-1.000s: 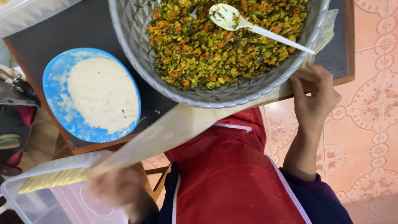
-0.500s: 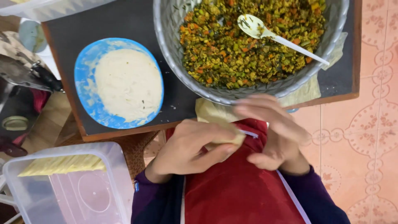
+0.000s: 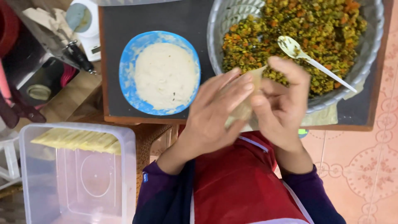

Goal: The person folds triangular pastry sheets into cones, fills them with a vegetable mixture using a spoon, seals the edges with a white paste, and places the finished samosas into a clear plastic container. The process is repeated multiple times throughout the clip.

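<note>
While both hands [image 3: 248, 112] pinch pastry sheet [image 3: 242, 110], table edge [image 3: 137, 120] just beside.

Mostly plastic and shiny metal around you here

Your metal bowl [image 3: 232, 25] looks glossy and a bit dimpled, the spoon [image 3: 309, 60] is smooth white plastic, the blue bowl [image 3: 128, 66] glossy, the worktop [image 3: 182, 16] matt black with a wood edge, the tub [image 3: 78, 174] clear plastic, and your apron [image 3: 240, 186] red cloth.

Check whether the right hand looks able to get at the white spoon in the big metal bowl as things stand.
Probably yes, once freed. The spoon lies uncovered on the filling just beyond the right hand, but that hand and the left hand are both holding the pastry sheet.
</note>
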